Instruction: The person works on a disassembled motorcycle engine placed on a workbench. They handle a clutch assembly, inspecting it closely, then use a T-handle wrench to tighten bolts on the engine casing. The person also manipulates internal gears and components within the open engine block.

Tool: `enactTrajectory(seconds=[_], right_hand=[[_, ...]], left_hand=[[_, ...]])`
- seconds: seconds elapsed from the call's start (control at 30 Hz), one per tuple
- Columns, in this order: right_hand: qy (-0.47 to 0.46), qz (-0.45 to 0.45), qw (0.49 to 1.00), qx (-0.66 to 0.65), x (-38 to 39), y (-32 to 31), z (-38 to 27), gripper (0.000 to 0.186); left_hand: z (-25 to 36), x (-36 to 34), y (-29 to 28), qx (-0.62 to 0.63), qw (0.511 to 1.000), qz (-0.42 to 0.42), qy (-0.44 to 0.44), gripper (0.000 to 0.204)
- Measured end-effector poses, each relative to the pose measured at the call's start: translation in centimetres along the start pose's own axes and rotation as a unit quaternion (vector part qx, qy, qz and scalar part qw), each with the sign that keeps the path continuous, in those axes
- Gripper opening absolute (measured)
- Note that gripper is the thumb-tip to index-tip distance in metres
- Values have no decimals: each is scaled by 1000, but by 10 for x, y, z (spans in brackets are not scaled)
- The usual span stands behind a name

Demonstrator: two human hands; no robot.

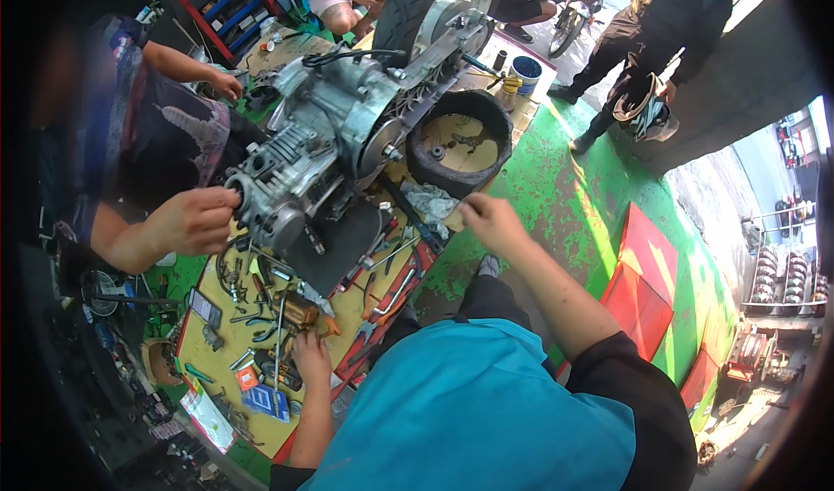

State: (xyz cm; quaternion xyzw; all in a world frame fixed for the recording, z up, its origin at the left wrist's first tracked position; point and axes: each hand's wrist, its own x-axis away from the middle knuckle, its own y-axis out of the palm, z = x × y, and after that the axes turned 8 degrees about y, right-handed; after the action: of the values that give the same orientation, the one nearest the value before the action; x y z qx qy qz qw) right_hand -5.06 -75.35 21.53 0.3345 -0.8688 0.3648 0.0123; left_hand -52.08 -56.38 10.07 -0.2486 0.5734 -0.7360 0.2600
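Observation:
My left hand lies among scattered tools on the yellow bench top, fingers loosely apart, beside a yellow-and-black tool and a long metal bar. My right hand is closed in front of a crumpled pale rag at the bench's right edge; anything in its fingers is too small to make out. A metal scooter engine with its rear wheel rests over the bench above a dark mat. A black ring-shaped container with small parts stands right of it.
A co-worker's hand touches the engine's front left. Another person crouches behind; someone in dark clothes stands right holding a bag, near a parked motorcycle. Red ramps lie on the green floor. A blue tub sits behind.

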Motion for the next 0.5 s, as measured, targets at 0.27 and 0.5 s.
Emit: enactTrajectory(seconds=[0.27,0.5], right_hand=[[-167,-107,964,176,-211,-29,63,25],[-326,-251,811,416,-317,33,73,34]], left_hand=[[136,-11,8,30,988,13,-154,45],[314,-99,40,145,966,96,-193,44]])
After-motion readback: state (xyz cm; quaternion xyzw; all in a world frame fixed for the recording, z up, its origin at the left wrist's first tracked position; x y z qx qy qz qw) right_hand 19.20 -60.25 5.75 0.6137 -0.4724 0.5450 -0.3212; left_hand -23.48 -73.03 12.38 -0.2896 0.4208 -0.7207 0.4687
